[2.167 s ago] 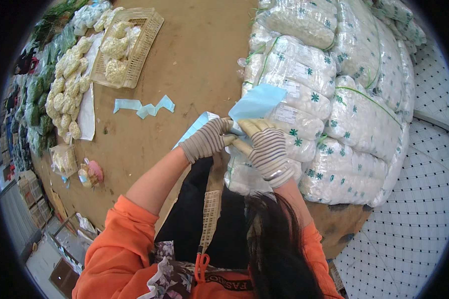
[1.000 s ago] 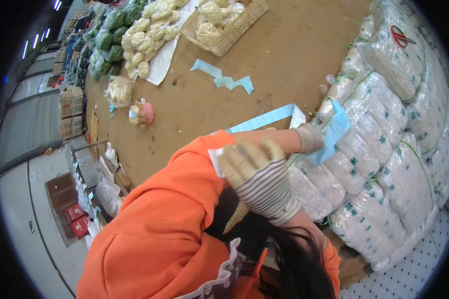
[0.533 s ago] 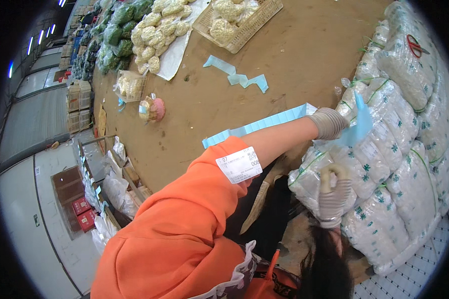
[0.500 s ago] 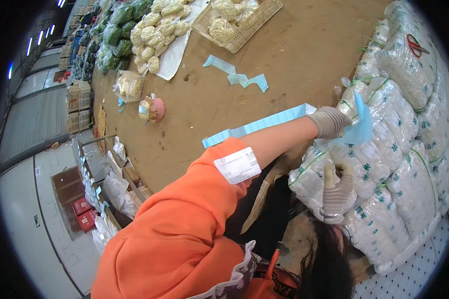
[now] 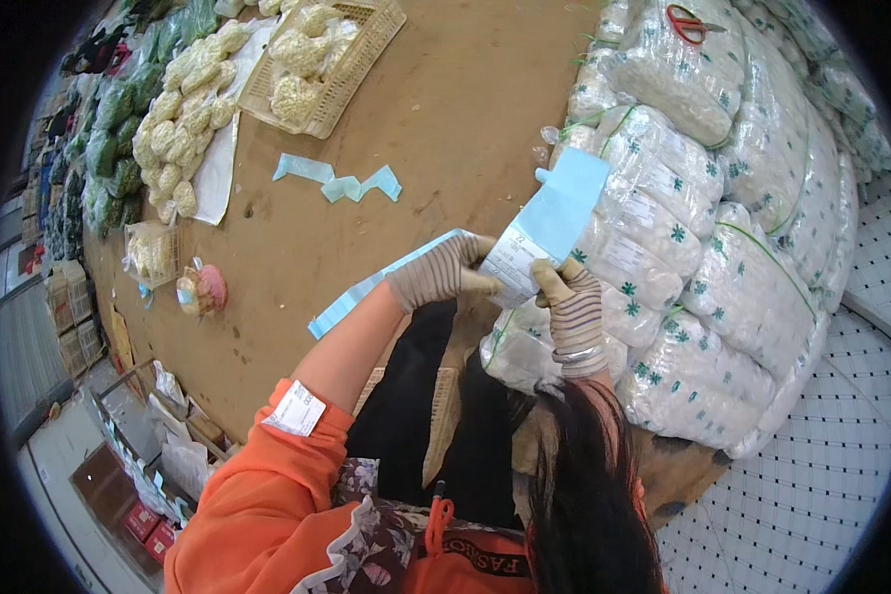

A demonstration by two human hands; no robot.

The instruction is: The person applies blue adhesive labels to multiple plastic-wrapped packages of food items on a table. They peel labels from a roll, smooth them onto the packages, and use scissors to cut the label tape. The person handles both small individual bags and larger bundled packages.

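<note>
Both my hands wear striped knit gloves and meet at a light-blue strip of label backing (image 5: 566,201). My left hand (image 5: 438,273) is closed around the strip, with its folded tail hanging toward my forearm. A white printed label (image 5: 511,261) lies on the strip between my hands. My right hand (image 5: 574,315) pinches the label's right edge between thumb and fingers. Just behind and to the right, clear plastic bags of white contents (image 5: 663,233) are stacked, tied with green string. Another white label sticks to my orange left sleeve.
Red-handled scissors (image 5: 691,25) lie on the top bag. A zigzag blue backing piece (image 5: 342,186) is on the brown floor. Farther off are a beige crate (image 5: 366,74) of pale bagged goods, more bags at left, and a small round bag (image 5: 201,289). White dotted sheeting (image 5: 792,485) covers the lower right.
My left hand has drawn back from the bags toward my body with the strip. My right hand has come up and taken hold of the label. The view has shifted right.
</note>
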